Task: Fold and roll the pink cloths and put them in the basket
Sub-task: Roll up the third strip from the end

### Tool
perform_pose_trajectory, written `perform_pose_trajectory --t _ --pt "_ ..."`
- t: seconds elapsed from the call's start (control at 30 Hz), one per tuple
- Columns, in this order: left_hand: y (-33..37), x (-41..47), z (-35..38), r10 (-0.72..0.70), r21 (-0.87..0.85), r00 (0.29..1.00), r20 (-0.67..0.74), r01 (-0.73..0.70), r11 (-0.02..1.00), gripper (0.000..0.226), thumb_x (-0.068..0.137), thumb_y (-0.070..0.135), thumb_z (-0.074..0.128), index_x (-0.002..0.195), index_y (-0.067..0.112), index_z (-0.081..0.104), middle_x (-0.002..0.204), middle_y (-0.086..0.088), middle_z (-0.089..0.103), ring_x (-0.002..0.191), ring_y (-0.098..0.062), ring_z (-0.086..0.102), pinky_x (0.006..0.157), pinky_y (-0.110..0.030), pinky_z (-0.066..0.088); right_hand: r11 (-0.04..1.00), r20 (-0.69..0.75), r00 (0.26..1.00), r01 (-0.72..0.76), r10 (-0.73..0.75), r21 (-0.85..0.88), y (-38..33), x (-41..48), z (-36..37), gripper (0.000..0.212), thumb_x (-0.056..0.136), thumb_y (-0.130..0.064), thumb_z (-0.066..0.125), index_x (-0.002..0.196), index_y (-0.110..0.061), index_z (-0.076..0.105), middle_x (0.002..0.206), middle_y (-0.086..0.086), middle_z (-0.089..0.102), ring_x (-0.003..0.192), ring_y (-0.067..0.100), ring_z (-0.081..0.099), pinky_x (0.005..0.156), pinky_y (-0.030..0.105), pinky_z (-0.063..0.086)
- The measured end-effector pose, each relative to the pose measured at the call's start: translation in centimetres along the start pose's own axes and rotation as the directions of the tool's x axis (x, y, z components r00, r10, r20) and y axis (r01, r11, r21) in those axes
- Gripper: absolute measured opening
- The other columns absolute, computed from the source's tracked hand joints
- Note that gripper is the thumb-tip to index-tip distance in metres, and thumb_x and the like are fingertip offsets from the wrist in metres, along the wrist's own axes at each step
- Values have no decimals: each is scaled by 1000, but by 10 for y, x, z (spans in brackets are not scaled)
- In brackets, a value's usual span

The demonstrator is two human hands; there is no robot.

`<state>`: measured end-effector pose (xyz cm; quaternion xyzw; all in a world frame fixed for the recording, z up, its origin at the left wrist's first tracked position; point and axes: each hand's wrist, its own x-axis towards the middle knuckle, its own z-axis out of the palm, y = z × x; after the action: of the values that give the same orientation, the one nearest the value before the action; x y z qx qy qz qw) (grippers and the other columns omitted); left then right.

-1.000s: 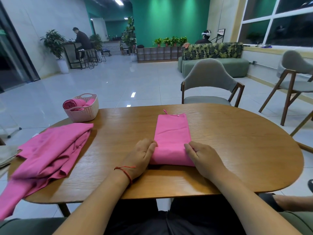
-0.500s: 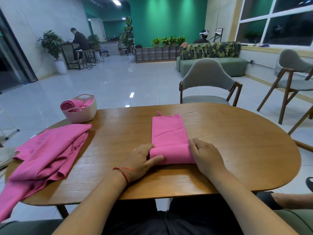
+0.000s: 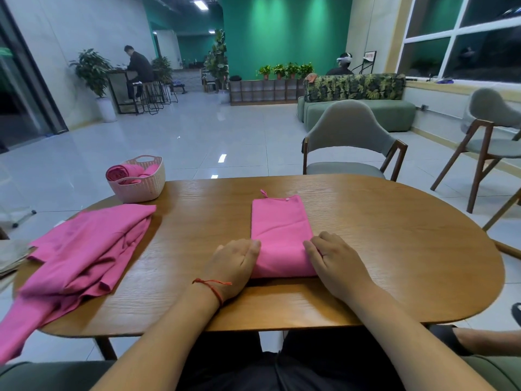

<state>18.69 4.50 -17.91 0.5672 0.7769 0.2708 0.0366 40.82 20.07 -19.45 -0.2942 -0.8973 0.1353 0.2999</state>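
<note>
My long folded pink cloth (image 3: 279, 235) lies flat in the middle of the oval brown wooden table (image 3: 394, 249). Its short end is close to the table's near edge and points at me. My left hand (image 3: 234, 266) lies flat, fingers straight, touching the cloth's near left corner. My right hand (image 3: 335, 263) rests on the near right corner with its fingers bent a little. I cannot tell if its thumb is tucked under the cloth or not.

I think the folding is done and the rolling comes next. The cloth looks soft, thin and light. It will bend anywhere and may slide on the smooth wood. It could also come loose if I let go. So I should take the near end at both corners, tuck it tight, and push it away from me evenly.

The small pale woven plastic basket (image 3: 141, 187) sits at the far left edge with a rolled pink cloth (image 3: 121, 172) inside. A heap of loose pink cloths (image 3: 84, 249) lies at the left edge and hangs off it.
</note>
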Motion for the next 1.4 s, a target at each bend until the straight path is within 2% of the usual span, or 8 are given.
perform_pose_trajectory --t 0.13,0.3,0.47,0.63,0.8,1.0,1.27,1.4 --pt "-6 0 2 0 -83 1000 4 0 997 46 102 67 23 110 34 54 104 10 60 102 -16 55 96 -45 46 991 96 987 -130 130 1 -6 16 -5 53 110 -48 35 69 -20 56 75 -3 55 78 19 55 69 40 40" --pt "-8 0 -1 27 -9 995 92 -26 1000 76 91 86 29 138 30 50 127 6 58 117 -15 52 104 -39 44 954 181 936 -293 301 -69 -7 42 -6 56 105 -43 37 60 -11 49 67 6 57 69 27 56 55 38 30" --pt "-7 2 -1 -23 3 992 123 22 1000 68 91 89 25 117 34 55 111 8 63 104 -21 56 94 -45 48 940 135 930 -334 341 -72 -11 32 -8 55 106 -45 32 66 -15 55 74 3 61 73 26 57 60 37 37" --pt "-10 6 0 -60 -77 993 104 68 995 73 95 87 14 97 30 59 98 7 69 96 -25 63 93 -48 50 997 -145 989 -18 7 -72 0 3 7 32 107 -42 34 95 -25 59 97 -9 56 94 19 52 80 38 46" --pt "-9 7 0 -133 -208 986 102 152 966 72 102 73 19 107 28 74 108 8 75 104 -16 67 99 -38 51 992 -81 990 120 -116 41 -4 3 6 23 108 -41 46 101 -25 61 101 -10 57 97 15 54 86 32 43" --pt "-10 4 3 -94 -204 996 12 94 974 62 105 66 17 87 27 62 90 8 69 88 -14 62 85 -37 50 997 -13 1000 -25 26 68 -13 19 0 44 109 -44 43 72 -21 51 73 -8 56 73 16 54 68 40 44" --pt "-9 4 1 -3 -86 998 69 9 996 50 102 69 30 122 31 57 109 10 57 106 -14 52 96 -38 43 940 241 909 -339 339 -43 -16 59 -8 52 106 -36 43 60 -12 53 71 10 57 72 30 55 57 38 31" --pt "-5 5 1 20 -74 998 54 -16 997 37 104 67 27 101 38 50 95 14 55 94 -16 53 84 -38 41 965 93 960 -260 263 -46 -19 38 -4 53 108 -46 33 72 -14 57 73 0 58 77 30 57 62 41 35"
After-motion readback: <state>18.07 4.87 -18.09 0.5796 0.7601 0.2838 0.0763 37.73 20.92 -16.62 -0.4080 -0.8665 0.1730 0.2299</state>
